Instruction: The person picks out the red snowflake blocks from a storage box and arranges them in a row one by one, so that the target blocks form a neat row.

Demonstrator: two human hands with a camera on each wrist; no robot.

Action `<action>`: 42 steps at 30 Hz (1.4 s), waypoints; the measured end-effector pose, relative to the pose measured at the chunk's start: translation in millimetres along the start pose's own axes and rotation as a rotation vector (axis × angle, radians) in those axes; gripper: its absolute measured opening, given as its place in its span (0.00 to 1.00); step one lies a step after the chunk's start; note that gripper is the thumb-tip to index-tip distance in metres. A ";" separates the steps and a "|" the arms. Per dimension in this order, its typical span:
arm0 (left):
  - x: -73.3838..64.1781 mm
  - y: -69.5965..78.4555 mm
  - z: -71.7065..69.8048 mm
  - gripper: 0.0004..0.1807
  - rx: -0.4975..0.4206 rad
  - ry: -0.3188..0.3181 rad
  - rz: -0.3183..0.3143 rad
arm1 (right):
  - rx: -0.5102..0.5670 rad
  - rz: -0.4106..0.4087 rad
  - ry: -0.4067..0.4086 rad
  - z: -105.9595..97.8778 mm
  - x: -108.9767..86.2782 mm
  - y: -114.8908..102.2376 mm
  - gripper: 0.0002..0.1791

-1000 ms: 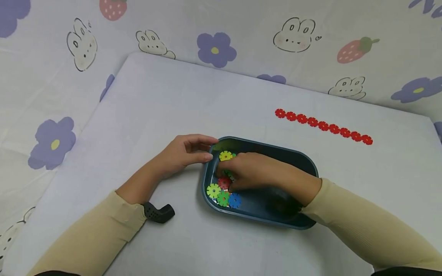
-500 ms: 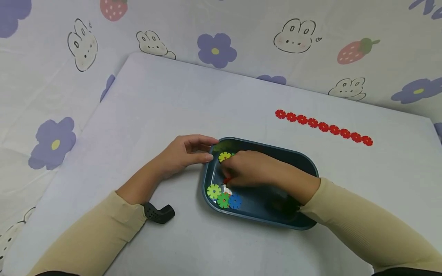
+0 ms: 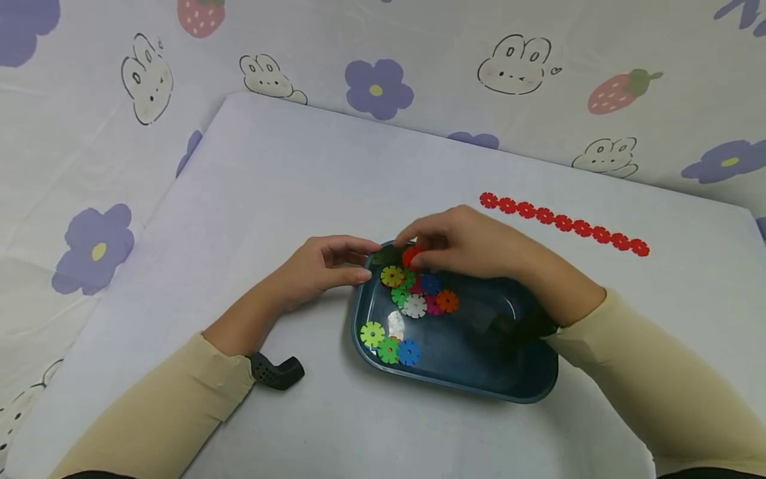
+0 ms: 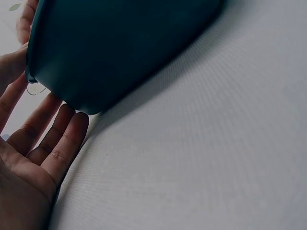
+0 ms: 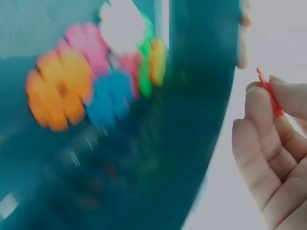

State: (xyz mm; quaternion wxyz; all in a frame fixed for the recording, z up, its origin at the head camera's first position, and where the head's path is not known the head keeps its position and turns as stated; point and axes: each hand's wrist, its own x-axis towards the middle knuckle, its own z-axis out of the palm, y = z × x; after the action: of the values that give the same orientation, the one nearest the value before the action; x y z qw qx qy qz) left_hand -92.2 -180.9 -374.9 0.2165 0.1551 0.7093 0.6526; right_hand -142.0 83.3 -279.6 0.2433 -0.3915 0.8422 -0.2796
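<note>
My right hand [image 3: 479, 243] pinches a red notched disc [image 3: 411, 256] between thumb and fingers, over the far left rim of a dark teal tray [image 3: 473, 386]. In the right wrist view the red disc [image 5: 272, 98] appears edge-on, beside the tray wall. My left hand [image 3: 323, 266] holds the tray's left end, thumb and forefinger at the rim; the left wrist view shows its other fingers [image 4: 62, 148] against the lower wall. Inside lie several flower-shaped discs, among them a white one [image 3: 415, 306], an orange one [image 3: 447, 301] and a blue one [image 3: 409, 352].
A straight chain of joined red discs [image 3: 564, 223] lies on the white table [image 3: 287, 173] beyond the tray, at the right. A black device [image 3: 278, 371] sits at my left cuff. Behind the table hangs a patterned cloth [image 3: 431, 33].
My right hand has lifted out of the disc pile with a red disc and moved up and away to the far rim. The discs it covered now show. My left hand has stayed put.
</note>
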 end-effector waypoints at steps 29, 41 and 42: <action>-1.5 -5.4 0.6 0.24 0.039 0.017 -0.004 | -0.001 0.556 0.151 -63.8 4.4 143.9 0.19; -1.0 -1.7 0.0 0.24 0.039 0.019 0.004 | -0.061 0.558 0.146 -63.3 23.5 138.9 0.19; -1.1 -1.6 -0.1 0.24 0.039 0.018 0.007 | -0.073 0.561 0.150 -63.5 23.8 138.2 0.19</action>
State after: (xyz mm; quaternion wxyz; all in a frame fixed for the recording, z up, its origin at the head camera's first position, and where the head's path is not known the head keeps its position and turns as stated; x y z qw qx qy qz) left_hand -91.2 -181.7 -376.3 0.2046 0.1557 0.7232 0.6409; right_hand -268.0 156.4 -329.6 0.2339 -0.1302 0.9427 -0.1991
